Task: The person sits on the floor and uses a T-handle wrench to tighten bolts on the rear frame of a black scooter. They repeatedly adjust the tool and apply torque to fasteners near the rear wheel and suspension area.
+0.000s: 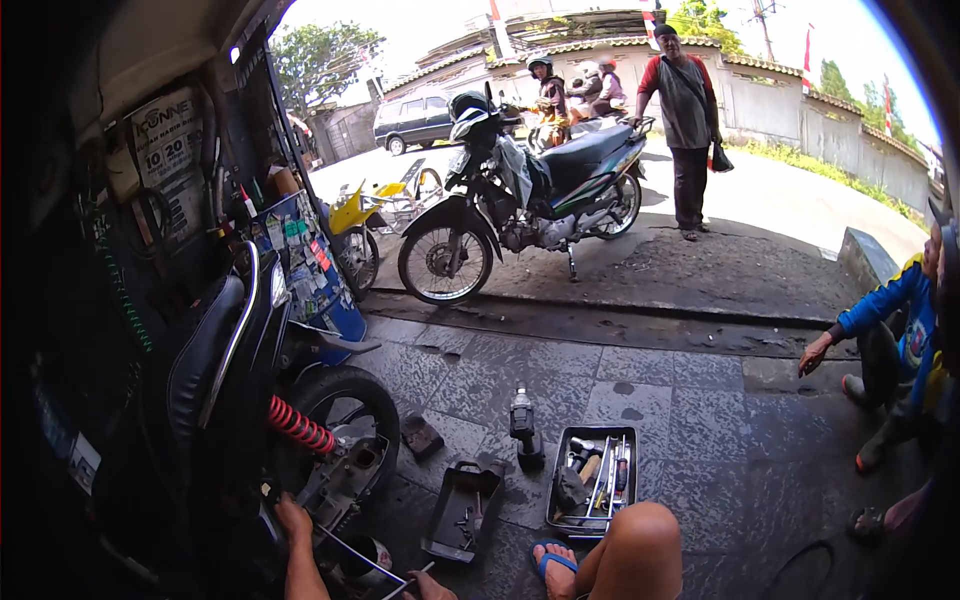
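Note:
At the lower left stands a black motorbike [225, 350] with a red shock spring [302, 425] and an uncovered metal casing [350, 470] beside its rear wheel [385, 410]. My left hand [293, 517] reaches against the bike's lower side, its fingertips hidden by dark parts. My right hand [430, 587], partly cut off by the lower edge, is closed around the crossbar of a T-handle wrench [358, 553]. The wrench's thin shaft runs toward the bike beneath the casing. Under that shaft a round container [368, 562] is partly visible.
A black tray [437, 535] with small parts, a cordless impact wrench [523, 425] and a toolbox [551, 490] stand on the tiles. A dark block [421, 437] lies near the wheel. Another motorbike [560, 200] is parked ahead. A person stands behind it; another sits at right.

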Demonstrator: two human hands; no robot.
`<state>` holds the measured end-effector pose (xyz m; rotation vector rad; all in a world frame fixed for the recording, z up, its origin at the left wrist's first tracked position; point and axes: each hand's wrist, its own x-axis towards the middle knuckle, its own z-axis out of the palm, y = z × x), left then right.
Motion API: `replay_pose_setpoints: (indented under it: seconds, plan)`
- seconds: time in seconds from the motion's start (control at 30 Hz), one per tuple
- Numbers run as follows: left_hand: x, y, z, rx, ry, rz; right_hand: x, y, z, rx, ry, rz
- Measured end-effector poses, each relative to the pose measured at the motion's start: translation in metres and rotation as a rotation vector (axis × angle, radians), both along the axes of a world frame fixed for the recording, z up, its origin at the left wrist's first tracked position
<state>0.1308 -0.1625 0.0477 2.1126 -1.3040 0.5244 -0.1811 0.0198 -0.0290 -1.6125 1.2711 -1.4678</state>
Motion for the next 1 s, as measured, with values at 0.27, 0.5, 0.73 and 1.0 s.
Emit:
replay_pose_setpoints:
  seconds: [0.27,0.5,0.73,1.0]
  plan:
    - [0.009,0.003,-0.002,0.117,0.072,0.042,0.009,-0.034,0.0,0.639,-0.425,0.321]
    - [0.01,0.005,-0.001,0.11,0.011,0.004,0.008,-0.029,-0.003,0.854,-0.728,0.49]
    - [0.003,0.008,0.001,0.104,0.066,0.04,-0.008,-0.004,0.006,-0.006,-0.075,0.126]
    - [-0.004,0.013,0.008,0.094,0.067,-0.001,0.012,-0.018,0.0,0.305,-0.25,0.175]
